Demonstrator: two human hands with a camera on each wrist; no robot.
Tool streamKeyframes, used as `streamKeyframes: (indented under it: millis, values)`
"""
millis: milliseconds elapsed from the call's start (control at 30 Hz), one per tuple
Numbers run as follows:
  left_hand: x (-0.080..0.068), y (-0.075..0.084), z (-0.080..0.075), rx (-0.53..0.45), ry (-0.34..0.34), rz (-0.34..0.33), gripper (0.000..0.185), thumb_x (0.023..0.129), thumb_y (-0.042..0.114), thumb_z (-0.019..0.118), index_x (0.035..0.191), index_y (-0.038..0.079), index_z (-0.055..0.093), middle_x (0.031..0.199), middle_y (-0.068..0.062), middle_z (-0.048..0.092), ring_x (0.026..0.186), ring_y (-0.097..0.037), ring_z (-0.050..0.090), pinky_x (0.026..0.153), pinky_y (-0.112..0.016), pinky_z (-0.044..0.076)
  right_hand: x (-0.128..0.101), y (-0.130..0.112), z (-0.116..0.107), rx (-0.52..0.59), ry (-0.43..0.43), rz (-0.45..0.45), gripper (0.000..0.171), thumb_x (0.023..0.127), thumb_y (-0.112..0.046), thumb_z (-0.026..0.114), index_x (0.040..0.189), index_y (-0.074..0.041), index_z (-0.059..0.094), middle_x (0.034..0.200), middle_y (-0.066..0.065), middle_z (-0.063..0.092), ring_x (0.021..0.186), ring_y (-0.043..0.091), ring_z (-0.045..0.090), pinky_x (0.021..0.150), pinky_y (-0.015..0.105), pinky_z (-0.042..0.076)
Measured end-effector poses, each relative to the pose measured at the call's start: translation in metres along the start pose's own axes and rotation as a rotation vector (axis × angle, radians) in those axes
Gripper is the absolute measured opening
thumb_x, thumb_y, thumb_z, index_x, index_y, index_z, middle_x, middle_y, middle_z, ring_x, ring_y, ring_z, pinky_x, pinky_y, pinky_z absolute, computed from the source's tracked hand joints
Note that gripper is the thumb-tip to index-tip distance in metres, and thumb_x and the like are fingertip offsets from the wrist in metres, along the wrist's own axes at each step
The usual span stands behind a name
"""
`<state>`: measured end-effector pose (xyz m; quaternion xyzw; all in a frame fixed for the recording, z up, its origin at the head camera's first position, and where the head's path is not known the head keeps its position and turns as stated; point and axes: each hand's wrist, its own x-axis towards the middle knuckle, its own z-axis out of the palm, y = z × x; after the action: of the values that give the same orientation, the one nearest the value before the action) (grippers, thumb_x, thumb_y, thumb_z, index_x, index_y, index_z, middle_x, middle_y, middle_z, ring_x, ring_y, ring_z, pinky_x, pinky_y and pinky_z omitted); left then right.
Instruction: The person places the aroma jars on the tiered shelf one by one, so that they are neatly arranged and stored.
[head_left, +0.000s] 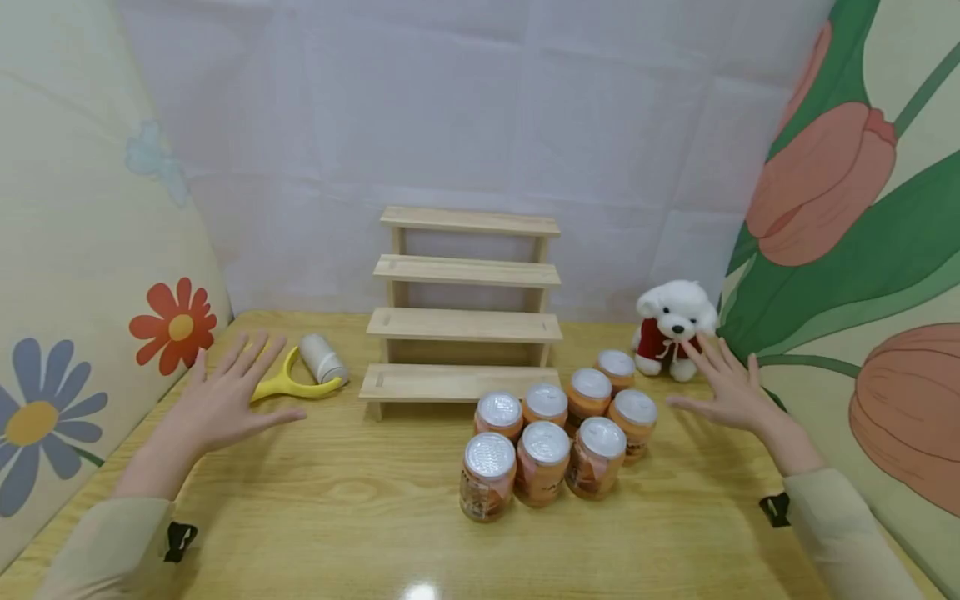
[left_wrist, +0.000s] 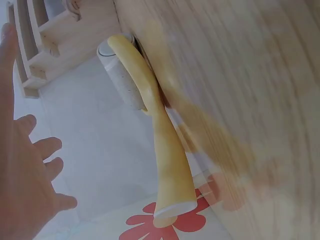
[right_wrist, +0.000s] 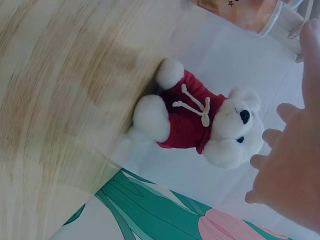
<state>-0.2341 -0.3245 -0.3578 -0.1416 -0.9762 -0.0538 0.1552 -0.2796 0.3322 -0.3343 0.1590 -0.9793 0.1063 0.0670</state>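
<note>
My left hand [head_left: 227,400] is spread with straight fingers and holds nothing. Beside it lies a lint roller with a yellow handle [head_left: 288,383] and a pale roll [head_left: 321,357]; the left wrist view shows its yellow handle [left_wrist: 167,160] on the tabletop. My right hand [head_left: 731,392], also spread and holding nothing, overlaps the edge of a white plush dog [head_left: 678,312] in a red hoodie [right_wrist: 187,117]. Several orange cans with silver lids [head_left: 543,462] stand grouped between the hands, right of the middle.
A four-tier wooden step shelf [head_left: 461,325] stands at the back centre of the wooden table [head_left: 337,517]. A white cloth [head_left: 450,108] hangs behind it. Flowered panels [head_left: 67,208] rise on the left and right sides.
</note>
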Motion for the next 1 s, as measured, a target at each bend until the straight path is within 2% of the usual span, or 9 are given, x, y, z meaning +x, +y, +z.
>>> streamKeyframes:
  millis: [67,167,267,367,500,667,833,1000]
  values:
    - [0.002,0.001,-0.001,-0.042,-0.012,-0.004,0.103,0.079,0.062,0.062,0.153,0.018,0.005,0.154,-0.024,0.015,0.143,-0.041,0.003,0.108,-0.07,-0.009,0.0,-0.001,-0.001,0.012,0.034,-0.021,0.091,0.083,-0.056,0.061,0.151,-0.01,0.019,0.156,0.021,0.008,0.14,0.047,0.005,0.101,0.078,-0.003]
    - [0.006,0.005,-0.001,-0.112,-0.019,0.002,0.091,0.082,0.056,0.063,0.149,0.009,0.024,0.148,-0.028,0.027,0.135,-0.049,0.022,0.108,-0.071,0.012,0.001,-0.005,-0.003,0.077,0.073,-0.062,0.083,0.085,-0.047,0.064,0.147,-0.004,0.028,0.152,0.025,0.019,0.138,0.048,0.016,0.104,0.075,0.01]
    - [0.011,0.011,0.001,-0.187,-0.01,0.012,0.071,0.087,0.045,0.063,0.139,0.002,0.041,0.139,-0.031,0.039,0.123,-0.053,0.038,0.097,-0.069,0.034,0.002,-0.009,-0.003,0.175,0.069,-0.1,0.075,0.088,-0.039,0.064,0.144,-0.001,0.033,0.149,0.027,0.027,0.134,0.048,0.026,0.104,0.067,0.025]
    - [0.016,0.02,0.005,-0.265,0.007,0.029,0.055,0.09,0.033,0.063,0.13,-0.003,0.05,0.129,-0.031,0.05,0.115,-0.051,0.047,0.089,-0.065,0.043,0.003,-0.015,-0.001,0.255,0.038,-0.123,0.069,0.09,-0.034,0.063,0.143,0.0,0.034,0.145,0.028,0.033,0.13,0.048,0.032,0.1,0.063,0.035]
    - [0.024,0.03,0.012,-0.385,0.018,0.042,0.046,0.09,0.023,0.064,0.126,-0.004,0.054,0.119,-0.028,0.058,0.107,-0.045,0.056,0.086,-0.06,0.048,0.003,-0.024,0.005,0.317,0.005,-0.137,0.064,0.092,-0.032,0.061,0.142,0.0,0.038,0.141,0.026,0.041,0.126,0.046,0.041,0.099,0.061,0.039]
    - [0.032,0.04,0.022,-0.509,0.019,0.043,0.042,0.092,0.02,0.061,0.125,-0.006,0.055,0.121,-0.026,0.059,0.105,-0.041,0.06,0.087,-0.056,0.051,0.004,-0.034,0.013,0.364,-0.015,-0.184,0.06,0.092,-0.029,0.062,0.142,-0.004,0.04,0.133,0.023,0.052,0.119,0.04,0.052,0.097,0.056,0.045]
    - [0.038,0.045,0.029,-0.582,0.005,0.028,0.041,0.093,0.019,0.06,0.125,-0.006,0.055,0.121,-0.026,0.06,0.103,-0.039,0.062,0.087,-0.052,0.053,0.007,-0.042,0.023,0.377,-0.049,-0.224,0.058,0.091,-0.029,0.063,0.138,-0.002,0.044,0.131,0.021,0.054,0.116,0.038,0.055,0.095,0.052,0.048]
    - [0.046,0.047,0.037,-0.632,-0.022,0.019,0.04,0.094,0.019,0.059,0.124,-0.008,0.055,0.12,-0.027,0.06,0.102,-0.038,0.063,0.084,-0.044,0.056,0.006,-0.046,0.029,0.336,-0.053,-0.255,0.051,0.091,-0.03,0.063,0.133,-0.003,0.052,0.13,0.017,0.056,0.112,0.034,0.058,0.092,0.047,0.051]
